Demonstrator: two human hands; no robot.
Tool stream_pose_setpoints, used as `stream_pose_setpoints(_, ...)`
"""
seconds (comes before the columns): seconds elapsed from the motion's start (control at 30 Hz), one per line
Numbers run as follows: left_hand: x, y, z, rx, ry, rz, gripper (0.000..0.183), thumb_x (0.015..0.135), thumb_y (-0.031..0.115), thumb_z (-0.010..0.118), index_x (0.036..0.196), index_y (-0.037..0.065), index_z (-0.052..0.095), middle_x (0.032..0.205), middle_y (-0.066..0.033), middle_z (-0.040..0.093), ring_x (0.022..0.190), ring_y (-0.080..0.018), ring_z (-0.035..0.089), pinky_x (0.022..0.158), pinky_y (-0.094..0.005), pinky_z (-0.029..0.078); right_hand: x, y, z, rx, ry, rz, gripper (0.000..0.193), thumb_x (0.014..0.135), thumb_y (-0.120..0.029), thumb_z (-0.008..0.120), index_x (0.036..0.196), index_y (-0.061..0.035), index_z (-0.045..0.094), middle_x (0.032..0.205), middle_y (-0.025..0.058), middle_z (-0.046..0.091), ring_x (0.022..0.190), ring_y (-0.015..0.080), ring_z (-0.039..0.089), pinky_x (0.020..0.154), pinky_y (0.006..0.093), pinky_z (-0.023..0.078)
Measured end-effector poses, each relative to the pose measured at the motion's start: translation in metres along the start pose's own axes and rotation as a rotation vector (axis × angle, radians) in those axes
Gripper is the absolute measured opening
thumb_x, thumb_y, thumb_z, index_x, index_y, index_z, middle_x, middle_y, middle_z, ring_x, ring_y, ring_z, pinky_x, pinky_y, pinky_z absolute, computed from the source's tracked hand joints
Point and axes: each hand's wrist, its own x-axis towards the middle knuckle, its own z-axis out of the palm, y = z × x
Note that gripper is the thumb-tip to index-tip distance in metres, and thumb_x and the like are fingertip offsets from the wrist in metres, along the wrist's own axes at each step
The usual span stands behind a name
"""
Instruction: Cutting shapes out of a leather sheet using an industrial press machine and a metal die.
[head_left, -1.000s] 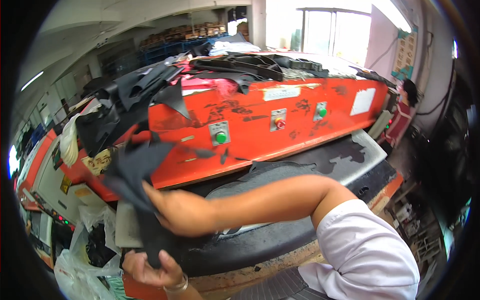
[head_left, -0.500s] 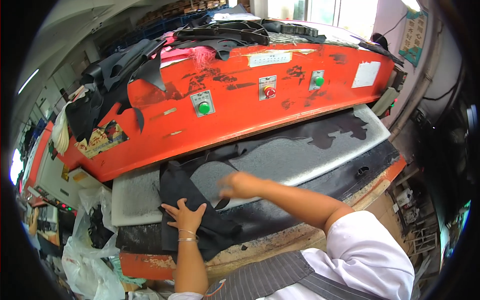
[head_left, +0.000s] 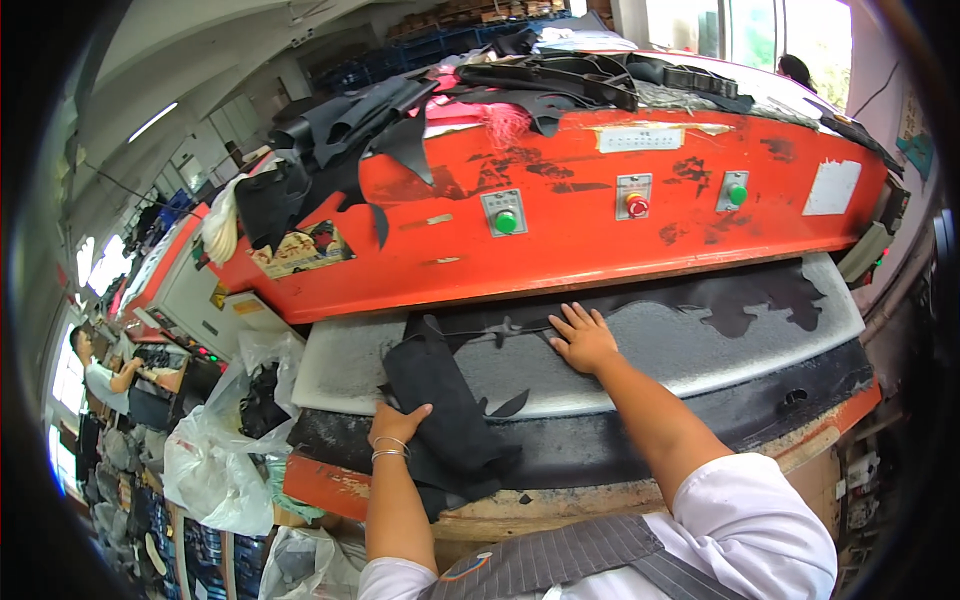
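A folded stack of black leather-like sheet lies over the front edge of a worn grey-white cutting pad. My left hand is at its left side, thumb on top and fingers curled at the edge, partly hidden. Farther back, a long ragged strip of black sheet with cut-out edges stretches along the pad. Spread flat, my right hand rests at the strip's front border. Between the hands, a small leaf-shaped black scrap sits near the pad's front edge.
Behind the pad rises a red press beam with green buttons and a red button. Black scraps are heaped on top. A clear plastic bag hangs at the left. Another person works at the far left.
My right hand has moved away from the folded stack, back onto the pad, and spread flat. My left hand has shifted to the stack's edge, its fingers no longer spread. The view has swung left.
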Motion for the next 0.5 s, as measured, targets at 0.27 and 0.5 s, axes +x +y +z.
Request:
stream_pose_setpoints(0.27, -0.007, -0.17, -0.04, -0.149, 0.317, 0.13, 0.046, 0.073, 0.035, 0.076, 0.094, -0.004, 0.066, 0.094, -0.0265, 0.067, 0.092, -0.0447, 0.063, 0.083, -0.0475, 0.048, -0.015, -0.01, -0.007, 0.001, -0.021, 0.016, 0.055, 0.097, -0.049, 0.036, 0.147, -0.0262, 0.037, 0.157, 0.0053, 0.024, 0.146, 0.0216, 0.017, 0.118, 0.0437, 0.013)
stream_pose_setpoints(0.5, -0.061, -0.466, -0.152, 0.414, 0.831, -0.617, 0.041, 0.095, 0.037, 0.048, 0.101, 0.0, 0.064, 0.086, -0.0241, 0.068, 0.076, -0.043, 0.067, 0.068, -0.0442, 0.055, -0.02, -0.01, 0.0, -0.019, 0.003, -0.014, 0.054, 0.092, -0.037, 0.042, 0.145, -0.0261, 0.04, 0.155, 0.0106, 0.028, 0.145, 0.0269, 0.022, 0.116, 0.0495, 0.018)
